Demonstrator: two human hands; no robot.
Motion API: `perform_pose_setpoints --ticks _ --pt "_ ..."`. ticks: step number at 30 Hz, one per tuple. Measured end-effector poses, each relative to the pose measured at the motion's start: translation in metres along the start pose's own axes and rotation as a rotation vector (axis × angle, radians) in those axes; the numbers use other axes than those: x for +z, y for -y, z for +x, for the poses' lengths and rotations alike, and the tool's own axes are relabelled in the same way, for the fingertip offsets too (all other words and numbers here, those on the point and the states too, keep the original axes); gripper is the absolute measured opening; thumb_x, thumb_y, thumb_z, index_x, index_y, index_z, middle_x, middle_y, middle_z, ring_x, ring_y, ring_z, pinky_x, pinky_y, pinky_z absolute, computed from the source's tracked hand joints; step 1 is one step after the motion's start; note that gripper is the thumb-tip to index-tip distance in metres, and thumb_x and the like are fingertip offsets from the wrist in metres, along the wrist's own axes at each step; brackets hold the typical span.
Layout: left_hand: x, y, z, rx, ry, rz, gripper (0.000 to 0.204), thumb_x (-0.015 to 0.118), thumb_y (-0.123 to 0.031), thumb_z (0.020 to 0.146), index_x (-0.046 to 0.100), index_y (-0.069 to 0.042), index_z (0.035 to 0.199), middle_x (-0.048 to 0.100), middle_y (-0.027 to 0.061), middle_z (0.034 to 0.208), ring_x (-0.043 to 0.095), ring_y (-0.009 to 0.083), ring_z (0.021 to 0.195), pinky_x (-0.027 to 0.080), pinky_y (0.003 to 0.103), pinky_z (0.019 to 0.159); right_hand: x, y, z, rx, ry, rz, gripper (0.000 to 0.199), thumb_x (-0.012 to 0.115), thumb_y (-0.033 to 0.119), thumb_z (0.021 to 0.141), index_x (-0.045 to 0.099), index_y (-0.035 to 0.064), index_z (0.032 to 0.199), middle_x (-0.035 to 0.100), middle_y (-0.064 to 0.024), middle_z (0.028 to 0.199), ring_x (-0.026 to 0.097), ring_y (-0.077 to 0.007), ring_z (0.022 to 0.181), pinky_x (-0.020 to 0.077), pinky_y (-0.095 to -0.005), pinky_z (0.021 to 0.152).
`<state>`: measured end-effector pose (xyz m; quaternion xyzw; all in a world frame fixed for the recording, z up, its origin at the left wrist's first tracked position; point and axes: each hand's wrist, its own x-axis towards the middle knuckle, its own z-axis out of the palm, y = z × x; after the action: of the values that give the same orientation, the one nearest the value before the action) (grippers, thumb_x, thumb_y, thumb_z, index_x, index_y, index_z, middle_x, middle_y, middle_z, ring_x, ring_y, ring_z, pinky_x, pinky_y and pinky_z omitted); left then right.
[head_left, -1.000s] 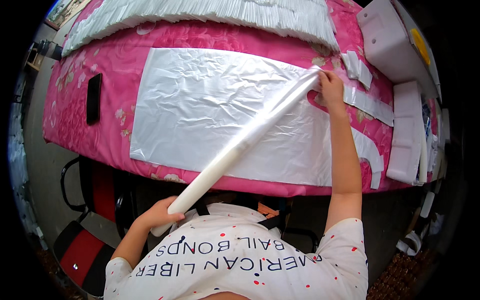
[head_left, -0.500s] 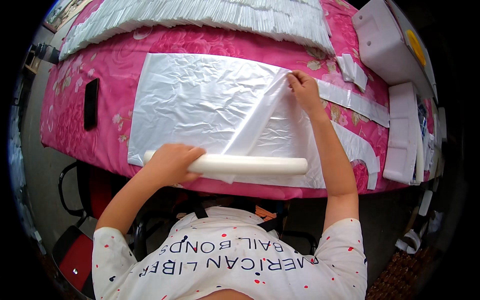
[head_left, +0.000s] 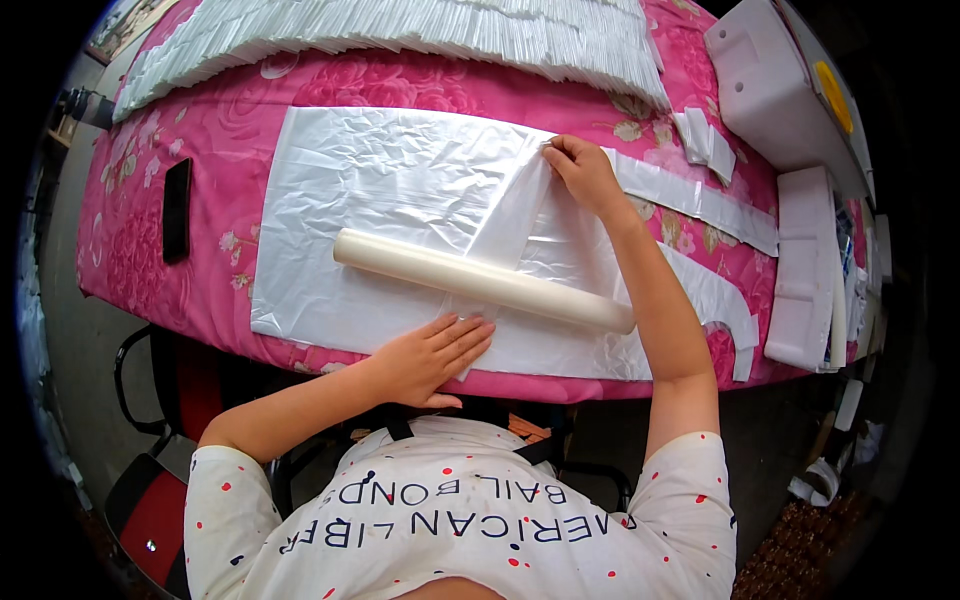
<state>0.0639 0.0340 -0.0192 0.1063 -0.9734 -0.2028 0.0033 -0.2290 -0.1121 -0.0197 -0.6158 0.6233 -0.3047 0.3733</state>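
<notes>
- The left hand (head_left: 430,355) lies flat with the fingers spread out, grasping nothing; it presses on the near edge of the white plastic sheet (head_left: 400,190).
- The right hand (head_left: 583,172) pinches a twisted strip of this sheet at the far edge.
- The white roll (head_left: 480,280) lies across the sheet, between both hands, just beyond the left fingertips.
- The sheet covers the pink flowered tablecloth (head_left: 230,150).
- A black phone (head_left: 177,210) lies to the left.
</notes>
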Motion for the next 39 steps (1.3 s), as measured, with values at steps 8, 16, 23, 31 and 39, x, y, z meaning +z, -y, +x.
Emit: perform_pose_setpoints --ticks 8,16,23,31,39 --pt "0.013 -0.015 -0.002 -0.062 -0.043 0.053 0.077 0.042 -0.055 0.083 0.033 0.003 0.133 0.026 0.0165 0.143 0.022 0.0277 0.134 0.016 0.043 0.108 0.004 0.03 -0.033 0.007 -0.294 -0.156 0.04 0.058 0.027 0.084 0.053 0.0009 0.114 0.057 -0.0182 0.11 0.054 -0.0296 0.1 0.0416 -0.0371 0.088" --pt "0.027 -0.034 -0.002 -0.132 -0.046 0.221 0.076 0.043 -0.052 0.083 0.031 0.002 0.134 0.026 0.0159 0.144 0.02 0.027 0.135 0.015 0.043 0.108 0.063 0.064 -0.171 -0.309 0.011 -0.403 0.046 0.065 0.008 0.072 0.054 0.0076 0.117 0.057 -0.014 0.112 0.055 -0.0311 0.1 0.0438 -0.0384 0.086" --pt "0.022 -0.031 -0.005 -0.083 -0.089 0.07 0.076 0.045 -0.052 0.082 0.032 0.001 0.134 0.026 0.0161 0.144 0.021 0.0279 0.135 0.012 0.044 0.109 -0.016 0.0 -0.148 -0.069 -0.384 -0.604 0.045 0.06 0.002 0.077 0.053 0.0068 0.121 0.057 -0.0154 0.116 0.055 -0.028 0.106 0.0434 -0.0349 0.09" --pt "0.016 -0.022 -0.005 -0.08 -0.066 -0.007 0.072 0.052 -0.042 0.08 0.03 -0.002 0.136 0.023 0.0127 0.145 0.017 0.0253 0.136 0.01 0.044 0.11 -0.01 0.02 -0.181 -0.248 -0.122 -0.324 0.042 0.062 0.001 0.072 0.058 0.0076 0.113 0.059 -0.0141 0.111 0.056 -0.0298 0.102 0.0429 -0.0371 0.088" --pt "0.045 -0.052 -0.001 -0.144 -0.104 0.301 0.051 0.041 -0.02 0.085 0.036 -0.004 0.134 0.03 0.0118 0.142 0.026 0.0256 0.133 0.017 0.045 0.108 0.032 0.043 -0.164 -0.583 0.028 -0.455 0.042 0.062 0.0 0.066 0.058 0.0076 0.108 0.058 -0.0085 0.107 0.054 -0.0263 0.099 0.0399 -0.0382 0.086"
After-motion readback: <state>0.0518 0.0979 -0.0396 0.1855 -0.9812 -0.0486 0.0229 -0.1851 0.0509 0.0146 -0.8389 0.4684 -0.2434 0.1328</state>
